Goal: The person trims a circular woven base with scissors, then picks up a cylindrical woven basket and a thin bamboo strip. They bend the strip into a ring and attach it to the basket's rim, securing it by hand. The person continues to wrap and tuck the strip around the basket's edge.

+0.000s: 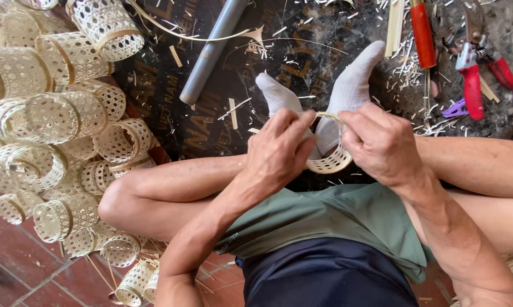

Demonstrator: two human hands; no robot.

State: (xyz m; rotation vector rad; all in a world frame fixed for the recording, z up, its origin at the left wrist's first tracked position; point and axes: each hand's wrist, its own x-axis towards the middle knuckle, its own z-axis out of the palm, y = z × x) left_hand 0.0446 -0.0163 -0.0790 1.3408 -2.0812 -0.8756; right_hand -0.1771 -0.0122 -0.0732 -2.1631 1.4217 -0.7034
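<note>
— So, where's the woven ring (331,161)?
— Between both hands: left hand (279,150) and right hand (381,142) pinch its rim. Finished baskets (57,142) crowd left; red pruners (474,68) lie beyond right.

Small pale woven bamboo ring (331,161), on edge above socked feet.

My left hand (279,150) is raised in front of my lap, back of hand facing up, fingers bent and pressed together at the tips. My right hand (381,142) sits just beside it, knuckles up, fingers curled inward in a pinch. Both forearms angle up from the lower edge and converge. My legs are folded, feet together.
</note>
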